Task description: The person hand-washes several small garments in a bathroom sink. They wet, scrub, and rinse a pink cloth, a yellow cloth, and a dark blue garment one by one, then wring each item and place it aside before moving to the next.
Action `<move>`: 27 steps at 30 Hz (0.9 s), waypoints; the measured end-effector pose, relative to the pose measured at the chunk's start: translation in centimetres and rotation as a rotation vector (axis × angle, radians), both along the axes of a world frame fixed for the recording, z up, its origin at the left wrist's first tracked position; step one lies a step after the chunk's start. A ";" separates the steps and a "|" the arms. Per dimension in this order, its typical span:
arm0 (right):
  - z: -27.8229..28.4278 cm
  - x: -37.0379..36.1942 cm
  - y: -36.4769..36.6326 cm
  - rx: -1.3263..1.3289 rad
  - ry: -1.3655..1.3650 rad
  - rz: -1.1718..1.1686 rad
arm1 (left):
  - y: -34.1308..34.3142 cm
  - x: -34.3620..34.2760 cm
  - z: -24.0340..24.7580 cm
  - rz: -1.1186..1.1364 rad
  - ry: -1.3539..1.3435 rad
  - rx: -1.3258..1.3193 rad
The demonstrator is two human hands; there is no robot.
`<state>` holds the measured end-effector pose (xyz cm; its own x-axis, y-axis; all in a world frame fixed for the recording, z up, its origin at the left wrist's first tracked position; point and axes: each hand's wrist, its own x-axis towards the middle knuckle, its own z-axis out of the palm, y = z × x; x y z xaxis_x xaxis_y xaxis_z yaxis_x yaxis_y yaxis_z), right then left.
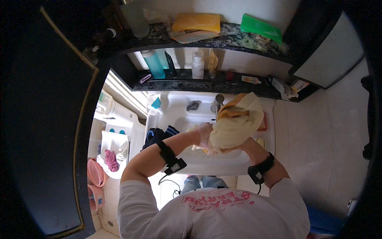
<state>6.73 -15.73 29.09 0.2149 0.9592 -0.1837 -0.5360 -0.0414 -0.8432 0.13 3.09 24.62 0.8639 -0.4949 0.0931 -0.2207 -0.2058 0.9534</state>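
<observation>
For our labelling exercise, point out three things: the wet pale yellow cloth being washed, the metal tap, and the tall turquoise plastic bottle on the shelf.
Wet pale yellow cloth (pixel 232 129): head view, middle of the bunched fabric.
Metal tap (pixel 217 102): head view, upright body.
Tall turquoise plastic bottle (pixel 154 65): head view, its side.

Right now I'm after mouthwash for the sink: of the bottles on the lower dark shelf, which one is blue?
The tall translucent blue bottle at the shelf's left end; the small white plastic bottle nearer the middle is shorter and opaque.
</observation>
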 end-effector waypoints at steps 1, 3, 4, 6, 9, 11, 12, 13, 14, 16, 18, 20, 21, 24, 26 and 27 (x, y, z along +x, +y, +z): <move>0.1 0.1 -0.1 -0.018 0.024 0.073 | 0.1 -0.1 0.1 -0.017 -0.165 0.183; 0.2 0.1 -0.3 -0.098 0.025 0.172 | -0.3 -0.2 -0.1 0.011 0.112 -0.017; 0.1 0.0 -0.4 -0.054 0.108 0.217 | -0.9 -0.3 -0.5 0.056 0.551 -0.401; -0.3 -0.3 -0.8 -0.088 0.184 0.299 | -1.4 -0.2 -1.6 0.082 1.006 -0.812; -0.9 -0.6 -1.4 -0.140 0.327 0.349 | -1.8 0.1 -3.5 0.050 1.045 -0.727; -0.9 -0.5 -2.0 -0.178 0.458 0.300 | -1.6 0.1 -3.7 0.062 1.007 -0.858; -0.6 -0.2 -2.4 -0.183 0.523 0.235 | -1.3 0.1 -3.4 0.115 1.007 -0.866; -0.3 0.0 -2.8 -0.174 0.563 0.159 | -1.1 0.2 -2.7 0.094 0.656 -0.650; 0.2 0.4 -3.2 -0.134 0.549 0.093 | -1.1 0.5 -1.7 0.113 0.328 -0.374; 1.1 0.7 -3.6 0.018 0.443 -0.011 | -0.5 0.2 1.0 0.160 -0.271 0.377; 1.6 0.5 -3.4 0.125 -0.044 -0.146 | -0.7 0.2 3.8 0.255 -0.198 0.401; 1.2 -0.6 -2.5 0.144 -0.454 -0.276 | -1.4 -0.1 5.8 0.339 -0.133 0.326; 0.7 -1.5 -1.8 0.060 -0.602 -0.348 | -1.9 -0.2 6.6 0.395 -0.111 0.280; -0.6 -2.9 -0.3 0.029 -0.527 -0.607 | -3.4 -0.4 7.8 0.523 -0.327 0.226; -1.2 -3.8 0.1 -0.107 -0.159 -0.724 | -3.5 -0.5 7.6 0.523 -0.456 0.345; -1.3 -3.9 0.6 0.032 -0.185 -0.794 | -3.6 -0.6 7.3 0.582 -0.546 0.433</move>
<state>2.82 -15.17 27.79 0.8569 0.5127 -0.0534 -0.2471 0.3177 -0.9154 -0.45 -0.54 31.92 0.8787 -0.0811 0.4704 -0.3684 -0.7419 0.5602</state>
